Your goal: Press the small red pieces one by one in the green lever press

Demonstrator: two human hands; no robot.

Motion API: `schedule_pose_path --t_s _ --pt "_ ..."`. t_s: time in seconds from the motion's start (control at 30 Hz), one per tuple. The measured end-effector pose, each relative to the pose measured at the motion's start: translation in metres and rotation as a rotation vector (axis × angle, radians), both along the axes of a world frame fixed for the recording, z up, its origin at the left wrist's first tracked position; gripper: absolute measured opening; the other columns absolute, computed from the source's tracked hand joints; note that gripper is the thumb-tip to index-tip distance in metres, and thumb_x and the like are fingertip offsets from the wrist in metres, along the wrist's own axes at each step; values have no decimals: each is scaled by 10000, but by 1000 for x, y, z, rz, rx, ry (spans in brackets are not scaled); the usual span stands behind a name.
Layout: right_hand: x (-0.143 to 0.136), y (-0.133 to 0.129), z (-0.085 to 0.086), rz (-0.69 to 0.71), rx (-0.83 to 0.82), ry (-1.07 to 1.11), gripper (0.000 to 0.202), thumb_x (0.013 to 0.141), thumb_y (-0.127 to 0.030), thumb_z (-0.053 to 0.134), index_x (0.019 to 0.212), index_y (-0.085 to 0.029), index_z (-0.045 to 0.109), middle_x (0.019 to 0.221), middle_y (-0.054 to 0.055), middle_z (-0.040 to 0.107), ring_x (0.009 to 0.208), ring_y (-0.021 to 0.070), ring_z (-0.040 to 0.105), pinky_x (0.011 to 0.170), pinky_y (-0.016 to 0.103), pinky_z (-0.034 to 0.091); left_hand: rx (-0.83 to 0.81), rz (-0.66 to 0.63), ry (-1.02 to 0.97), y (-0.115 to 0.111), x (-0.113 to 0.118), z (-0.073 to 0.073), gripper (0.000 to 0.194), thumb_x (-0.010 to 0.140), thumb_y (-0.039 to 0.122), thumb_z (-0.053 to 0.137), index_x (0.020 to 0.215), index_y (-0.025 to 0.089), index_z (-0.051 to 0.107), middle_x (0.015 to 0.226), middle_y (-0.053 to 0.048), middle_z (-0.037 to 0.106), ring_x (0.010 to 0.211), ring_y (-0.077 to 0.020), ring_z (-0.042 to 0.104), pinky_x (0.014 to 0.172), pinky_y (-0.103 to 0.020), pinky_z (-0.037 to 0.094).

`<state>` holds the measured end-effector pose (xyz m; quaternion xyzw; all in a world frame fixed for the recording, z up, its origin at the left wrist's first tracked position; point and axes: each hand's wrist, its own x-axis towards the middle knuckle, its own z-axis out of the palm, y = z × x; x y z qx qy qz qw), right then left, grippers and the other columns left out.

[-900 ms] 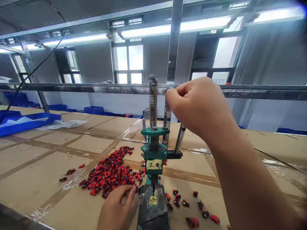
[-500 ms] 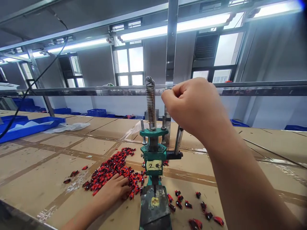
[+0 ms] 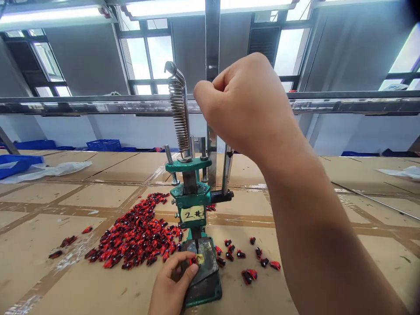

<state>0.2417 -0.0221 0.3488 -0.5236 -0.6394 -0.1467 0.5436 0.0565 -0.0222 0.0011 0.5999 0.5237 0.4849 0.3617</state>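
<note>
A green hand press (image 3: 192,203) with a tall spring and a "2 #" label stands in the middle. My right hand (image 3: 243,100) is closed round the top of its lever (image 3: 227,170), raised high at the right of the spring. Down at the press base (image 3: 206,286), my left hand (image 3: 175,280) pinches a small red and black part (image 3: 193,260) between thumb and forefinger, beside the yellow spot under the punch. A large pile of red and black parts (image 3: 141,232) lies left of the press.
Several loose parts (image 3: 241,254) are scattered right of the press on the cardboard-covered table (image 3: 108,293). A blue tray (image 3: 19,164) and plastic sheet (image 3: 65,168) are at the far left. A metal rail (image 3: 108,105) crosses behind, and an upright post (image 3: 212,52) rises behind the press.
My left hand has moved from the pile to the press base with a part in its fingers. My right hand stays up on the lever. The camera view has shifted right and tilted.
</note>
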Motion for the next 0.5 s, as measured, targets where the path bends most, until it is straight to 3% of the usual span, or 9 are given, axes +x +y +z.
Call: schedule_pose_path --t_s 0.1,0.3,0.5 --pt "0 0 0 -10 17 -9 442 771 -272 565 481 -234 234 426 -21 292 408 106 186 436 322 199 -1 69 38 0 10 -13 493 730 681 743 936 238 805 888 -57 793 764 -224 703 702 -314 577" --pt "3 2 -3 26 65 -44 441 759 -245 539 455 -225 221 429 -22 236 433 115 159 433 335 135 140 83 283 10 4 -21 383 775 677 693 900 336 815 1038 -47 804 1036 -316 695 956 -482 502" --pt "-4 -19 -5 40 30 -77 447 813 -163 511 494 -211 202 524 -30 163 512 119 149 472 338 109 127 58 371 14 4 -20 261 817 579 704 926 357 786 1099 -6 791 1091 -318 692 1004 -509 437"
